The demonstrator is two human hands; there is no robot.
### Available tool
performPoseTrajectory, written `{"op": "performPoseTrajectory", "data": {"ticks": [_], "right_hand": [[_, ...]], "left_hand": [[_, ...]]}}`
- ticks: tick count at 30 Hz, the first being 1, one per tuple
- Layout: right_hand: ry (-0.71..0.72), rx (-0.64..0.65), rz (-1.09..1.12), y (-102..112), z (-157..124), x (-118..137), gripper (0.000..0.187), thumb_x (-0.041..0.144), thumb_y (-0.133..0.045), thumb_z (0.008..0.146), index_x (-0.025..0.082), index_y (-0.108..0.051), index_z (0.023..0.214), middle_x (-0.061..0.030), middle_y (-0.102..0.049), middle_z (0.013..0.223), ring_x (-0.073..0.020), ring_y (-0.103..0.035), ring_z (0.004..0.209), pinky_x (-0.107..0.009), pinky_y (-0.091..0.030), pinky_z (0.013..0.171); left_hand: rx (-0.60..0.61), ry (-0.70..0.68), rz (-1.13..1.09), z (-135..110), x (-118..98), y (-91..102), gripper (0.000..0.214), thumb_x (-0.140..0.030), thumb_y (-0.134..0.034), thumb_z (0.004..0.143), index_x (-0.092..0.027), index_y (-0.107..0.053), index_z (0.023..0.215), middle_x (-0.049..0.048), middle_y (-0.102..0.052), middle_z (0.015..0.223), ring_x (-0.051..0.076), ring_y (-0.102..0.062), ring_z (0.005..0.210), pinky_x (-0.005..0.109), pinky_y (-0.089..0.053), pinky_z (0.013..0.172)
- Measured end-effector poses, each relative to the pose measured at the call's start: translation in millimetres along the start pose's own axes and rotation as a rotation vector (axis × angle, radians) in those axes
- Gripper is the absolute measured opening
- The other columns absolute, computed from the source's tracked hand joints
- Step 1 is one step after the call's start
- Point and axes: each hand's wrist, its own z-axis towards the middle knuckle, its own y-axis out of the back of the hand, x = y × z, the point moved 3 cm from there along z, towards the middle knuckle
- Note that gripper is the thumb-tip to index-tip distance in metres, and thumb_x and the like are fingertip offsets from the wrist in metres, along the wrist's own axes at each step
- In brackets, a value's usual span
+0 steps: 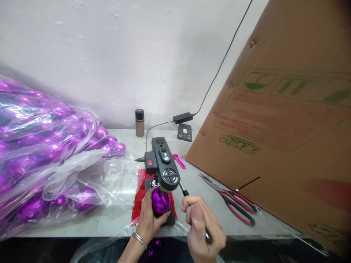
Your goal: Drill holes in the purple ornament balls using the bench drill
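My left hand, with a silver bangle at the wrist, has its fingers round a shiny purple bauble. The bauble sits just under the front end of a black tabletop machine with a red switch and round grilles. My right hand is wrapped round the lever handle that comes out of the machine's right side. Beneath the machine lies a red cloth. Whether the bauble touches the machine's head is hidden.
Clear plastic bags of purple baubles fill the left side. A large cardboard box leans in on the right, with red-handled scissors before it. Behind stand a dark-capped bottle, a power adapter and a black phone-like object.
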Motion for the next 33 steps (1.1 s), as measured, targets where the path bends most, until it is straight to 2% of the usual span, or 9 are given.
{"op": "performPoseTrajectory", "data": {"ticks": [6, 17, 33], "right_hand": [[0.034, -0.088, 0.049, -1, -21, -16, 0.034, 0.004, -0.046, 0.106, 0.022, -0.052, 0.077, 0.0024, -0.055, 0.067, -0.0123, -0.058, 0.058, -0.027, -0.041, 0.054], [-0.007, -0.152, 0.061, -4, -30, -23, 0.037, 0.012, -0.047, 0.108, 0.023, -0.049, 0.073, 0.0038, -0.049, 0.061, -0.0138, -0.058, 0.057, -0.028, -0.04, 0.053], [0.02, -0.243, 0.043, -12, -17, -11, 0.047, 0.022, -0.049, 0.113, 0.022, -0.047, 0.065, 0.0039, -0.046, 0.059, -0.0118, -0.051, 0.052, -0.023, -0.035, 0.044]], "left_hand": [[0.0, -0.01, 0.002, -1, 2, -2.8, 0.083, -0.042, -0.089, 0.074, -0.018, -0.055, 0.146, 0.0236, -0.068, 0.148, 0.047, -0.064, 0.142, 0.069, -0.048, 0.123], [0.015, 0.007, -0.009, -1, 0, -3.1, 0.081, -0.04, -0.088, 0.072, -0.021, -0.057, 0.144, 0.0206, -0.07, 0.146, 0.046, -0.064, 0.142, 0.07, -0.047, 0.124], [0.005, -0.049, 0.004, 1, 2, -4.0, 0.079, -0.037, -0.088, 0.075, -0.018, -0.058, 0.146, 0.0218, -0.069, 0.145, 0.046, -0.067, 0.138, 0.069, -0.051, 0.122]]}}
